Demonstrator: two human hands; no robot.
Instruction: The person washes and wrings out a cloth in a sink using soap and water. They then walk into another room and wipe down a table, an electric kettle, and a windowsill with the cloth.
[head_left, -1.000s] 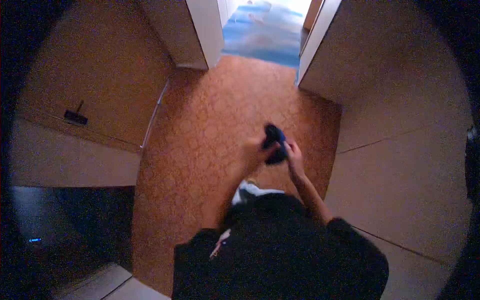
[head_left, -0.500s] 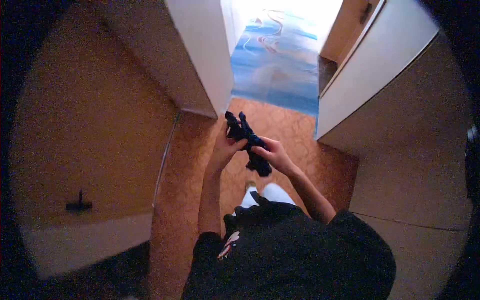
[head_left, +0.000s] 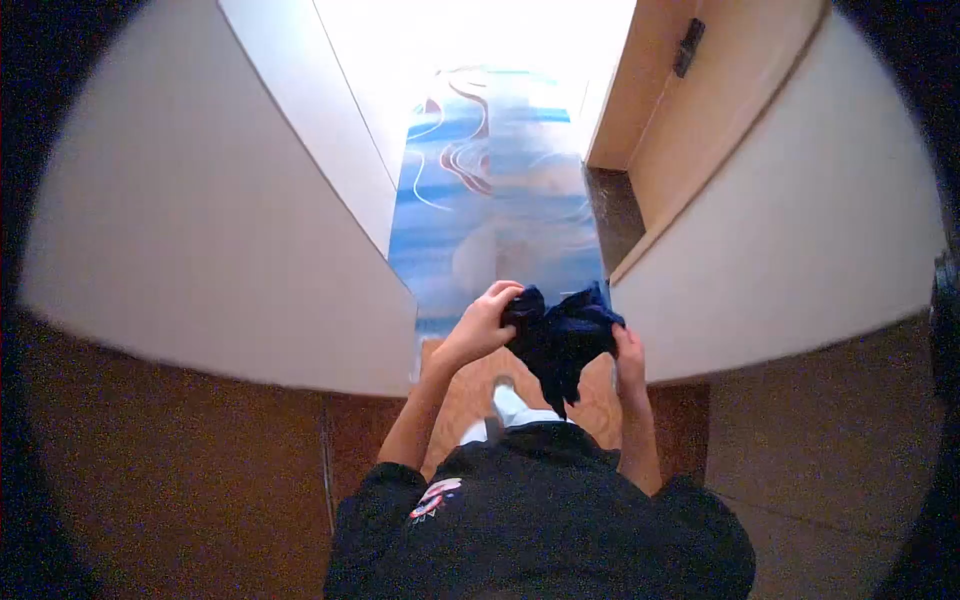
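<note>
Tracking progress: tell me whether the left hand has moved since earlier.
Yes, forward: the left hand, previously short of the blue rug, now overlaps it in view.

Glare whites out the far end above the blue rug (head_left: 495, 210); nearer surfaces fall into dim, grainy shadow. The wide view bends the walls, and its corners go black.

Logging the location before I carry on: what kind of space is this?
Probably a hallway or narrow passage in a home: pale walls close in on both sides, a blue patterned rug runs ahead toward bright light, and a wooden door with a dark handle stands at the right.
</note>
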